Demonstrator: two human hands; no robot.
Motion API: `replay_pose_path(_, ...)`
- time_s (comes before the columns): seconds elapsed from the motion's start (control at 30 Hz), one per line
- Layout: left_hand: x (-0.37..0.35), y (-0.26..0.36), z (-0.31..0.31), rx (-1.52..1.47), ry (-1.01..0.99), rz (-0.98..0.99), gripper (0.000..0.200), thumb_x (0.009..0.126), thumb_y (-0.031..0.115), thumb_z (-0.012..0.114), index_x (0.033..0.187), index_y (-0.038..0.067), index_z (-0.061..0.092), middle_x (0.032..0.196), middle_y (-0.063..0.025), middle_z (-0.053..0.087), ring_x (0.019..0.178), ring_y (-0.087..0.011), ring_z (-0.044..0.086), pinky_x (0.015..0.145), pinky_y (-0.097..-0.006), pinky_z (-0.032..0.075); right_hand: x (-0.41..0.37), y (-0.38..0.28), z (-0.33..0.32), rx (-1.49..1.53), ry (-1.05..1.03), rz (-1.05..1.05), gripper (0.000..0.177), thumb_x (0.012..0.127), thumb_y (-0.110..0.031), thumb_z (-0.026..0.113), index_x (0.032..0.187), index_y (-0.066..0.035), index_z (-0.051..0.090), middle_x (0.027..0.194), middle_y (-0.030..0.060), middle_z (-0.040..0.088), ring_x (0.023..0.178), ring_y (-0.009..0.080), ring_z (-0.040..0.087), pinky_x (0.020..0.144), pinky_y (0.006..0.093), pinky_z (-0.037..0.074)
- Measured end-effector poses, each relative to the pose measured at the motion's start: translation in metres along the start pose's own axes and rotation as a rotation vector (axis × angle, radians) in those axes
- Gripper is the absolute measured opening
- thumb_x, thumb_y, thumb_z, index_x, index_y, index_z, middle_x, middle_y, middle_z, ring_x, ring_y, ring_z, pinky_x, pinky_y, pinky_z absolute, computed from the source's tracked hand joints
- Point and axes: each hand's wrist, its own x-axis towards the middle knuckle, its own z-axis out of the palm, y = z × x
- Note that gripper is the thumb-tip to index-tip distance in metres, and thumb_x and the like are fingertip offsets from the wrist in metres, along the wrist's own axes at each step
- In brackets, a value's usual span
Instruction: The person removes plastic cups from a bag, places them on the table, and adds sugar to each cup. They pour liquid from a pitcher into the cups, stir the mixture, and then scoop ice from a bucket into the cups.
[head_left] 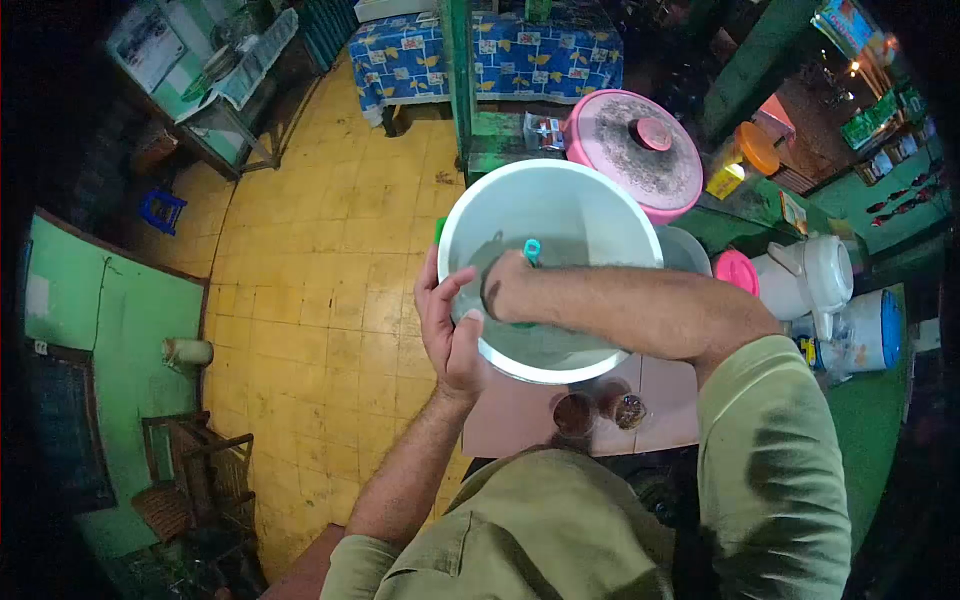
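A large white plastic bucket [610,215] with a pale rim fills the middle of the head view, tipped so that I look down into it. My left hand [455,335] grips its left rim, the thumb over the edge and the fingers along the outer wall. Inside the bucket, my right hand [508,285] is closed with its fingers mostly hidden, low by the left wall. Beside this fist sticks up the looped end of a teal handle [532,248]; the rest of that utensil is hidden. Below the bucket, two glasses [574,413] [628,411] with dark contents stand on a pinkish surface.
Behind the bucket sits a pink lidded pot [640,150]. To the right are an orange-lidded jar [742,160], a pink lid [736,271], a white jug [812,278] and a blue-lidded container [868,330]. Yellow floor tiles [310,290] stretch left, with a wooden chair [195,465] by the wall.
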Motion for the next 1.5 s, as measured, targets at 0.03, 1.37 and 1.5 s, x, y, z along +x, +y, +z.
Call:
replay_pose_path(0.03, 0.0, -0.001, 0.001, -0.002, -0.001, -0.001, 0.042, 0.077, 0.014, 0.048, 0.115, 0.0, 0.06, 0.151, -0.0262, 0.029, 0.142, -0.0356, 0.027, 0.117, -0.0508, 0.018, 0.021, -0.001, 0.02, 0.155, 0.036, 0.097, 0.038, 0.075, -0.02, 0.076, 0.113, -0.018, 0.073, 0.118, 0.0041, 0.069, 0.106, 0.028, 0.066, 0.084, 0.0507, 0.052)
replay_pose_path(1.37, 0.001, 0.001, 0.003, -0.011, -0.009, -0.008, 0.03, 0.075, 0.007, 0.047, 0.1, 0.003, 0.064, 0.148, -0.022, 0.031, 0.14, -0.0341, 0.028, 0.116, -0.0476, 0.02, -0.15, 0.042, 0.012, 0.312, 0.514, 0.453, 0.023, 0.082, -0.014, 0.061, 0.099, -0.008, 0.075, 0.097, 0.0135, 0.073, 0.092, 0.029, 0.071, 0.073, 0.0422, 0.058)
replay_pose_path(1.5, 0.002, 0.001, 0.001, 0.017, 0.004, 0.012, 0.03, 0.076, 0.008, 0.047, 0.1, 0.003, 0.064, 0.148, -0.0241, 0.031, 0.141, -0.0351, 0.027, 0.116, -0.0474, 0.019, -0.053, 0.026, 0.022, 0.299, 0.393, 0.403, 0.026, 0.085, -0.018, 0.062, 0.106, -0.01, 0.074, 0.111, 0.0094, 0.072, 0.099, 0.025, 0.07, 0.074, 0.0451, 0.057)
